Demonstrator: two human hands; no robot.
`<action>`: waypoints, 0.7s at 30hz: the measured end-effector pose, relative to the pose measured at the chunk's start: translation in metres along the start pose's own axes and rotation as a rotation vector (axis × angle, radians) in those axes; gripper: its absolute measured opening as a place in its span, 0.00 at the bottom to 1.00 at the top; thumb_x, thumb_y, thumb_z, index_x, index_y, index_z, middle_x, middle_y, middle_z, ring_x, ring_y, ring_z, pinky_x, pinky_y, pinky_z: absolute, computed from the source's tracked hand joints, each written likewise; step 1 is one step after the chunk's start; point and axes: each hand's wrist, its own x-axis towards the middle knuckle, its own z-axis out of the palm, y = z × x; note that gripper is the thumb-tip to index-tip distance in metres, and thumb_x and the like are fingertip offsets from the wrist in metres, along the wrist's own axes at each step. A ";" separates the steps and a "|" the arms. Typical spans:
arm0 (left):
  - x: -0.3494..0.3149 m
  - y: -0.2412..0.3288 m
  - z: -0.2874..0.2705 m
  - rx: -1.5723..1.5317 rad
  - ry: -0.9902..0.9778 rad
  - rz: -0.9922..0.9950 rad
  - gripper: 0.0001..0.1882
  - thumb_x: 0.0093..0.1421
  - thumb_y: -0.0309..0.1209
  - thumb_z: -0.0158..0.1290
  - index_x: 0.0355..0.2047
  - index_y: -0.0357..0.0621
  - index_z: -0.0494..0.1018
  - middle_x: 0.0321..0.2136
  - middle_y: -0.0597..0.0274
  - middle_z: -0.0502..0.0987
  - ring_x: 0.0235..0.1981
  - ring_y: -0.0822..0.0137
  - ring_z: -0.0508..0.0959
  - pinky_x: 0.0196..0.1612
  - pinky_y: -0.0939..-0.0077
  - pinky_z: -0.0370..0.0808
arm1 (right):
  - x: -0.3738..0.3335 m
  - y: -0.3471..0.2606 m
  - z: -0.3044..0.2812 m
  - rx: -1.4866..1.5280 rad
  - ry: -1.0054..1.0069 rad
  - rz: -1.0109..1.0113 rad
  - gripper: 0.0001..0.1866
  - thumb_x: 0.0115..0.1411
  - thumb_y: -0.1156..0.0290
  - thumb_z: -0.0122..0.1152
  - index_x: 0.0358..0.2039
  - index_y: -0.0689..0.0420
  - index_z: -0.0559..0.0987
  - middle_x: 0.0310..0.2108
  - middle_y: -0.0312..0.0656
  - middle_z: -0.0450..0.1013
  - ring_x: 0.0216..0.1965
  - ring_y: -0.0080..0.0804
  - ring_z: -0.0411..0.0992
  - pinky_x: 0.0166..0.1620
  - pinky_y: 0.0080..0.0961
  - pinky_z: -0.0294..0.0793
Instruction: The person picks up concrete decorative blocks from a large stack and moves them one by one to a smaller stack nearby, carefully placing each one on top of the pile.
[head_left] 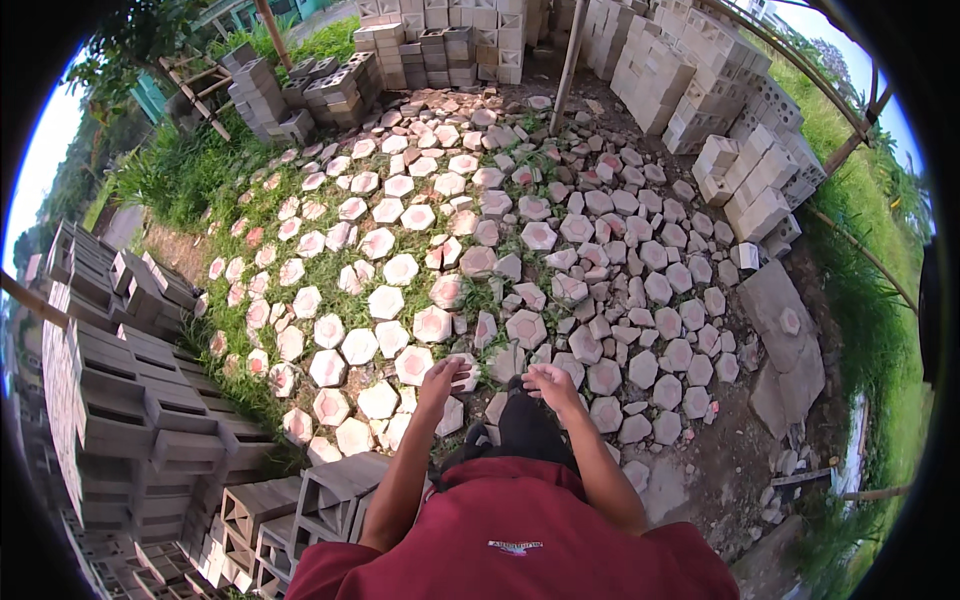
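Observation:
Both my hands hover in front of my body above a ground of hexagonal paving stones. My left hand (447, 378) is loosely curled, its fingers pointing inward, and I see nothing in it. A short gap to the right, my right hand (551, 384) has half-bent fingers turned toward the left one and also looks bare. Below and around them lie pale hexagonal pavers with reddish centres, such as a whitish paver (413, 365) left of my left hand and a greyer paver (604, 377) right of my right hand. Neither hand visibly touches a paver.
Hollow concrete blocks (150, 400) are stacked at the left, with more block stacks (690, 75) at the back and right. A wooden post (570, 65) rises at the far side. Broken rubble (620, 290) and grass fill gaps between pavers. A concrete slab (785, 340) lies right.

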 end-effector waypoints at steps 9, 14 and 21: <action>0.127 0.051 0.023 -0.030 0.193 -0.021 0.18 0.64 0.41 0.43 0.45 0.40 0.71 0.40 0.60 0.78 0.41 0.69 0.76 0.43 0.71 0.72 | 0.178 -0.075 -0.037 -0.020 -0.123 -0.072 0.16 0.62 0.60 0.55 0.41 0.61 0.75 0.35 0.39 0.77 0.31 0.22 0.74 0.32 0.18 0.73; 0.199 0.097 0.040 -0.041 0.142 0.038 0.19 0.65 0.41 0.43 0.47 0.39 0.70 0.41 0.59 0.77 0.42 0.67 0.76 0.44 0.70 0.72 | 0.267 -0.141 -0.041 -0.105 -0.171 -0.150 0.15 0.61 0.61 0.57 0.39 0.61 0.75 0.33 0.36 0.76 0.30 0.20 0.73 0.30 0.17 0.71; 0.291 0.137 0.047 -0.119 0.133 0.017 0.18 0.65 0.41 0.44 0.46 0.41 0.70 0.39 0.62 0.78 0.39 0.71 0.76 0.41 0.72 0.72 | 0.344 -0.162 -0.036 -0.102 -0.192 -0.080 0.18 0.61 0.59 0.57 0.41 0.61 0.75 0.32 0.36 0.76 0.30 0.21 0.74 0.31 0.17 0.72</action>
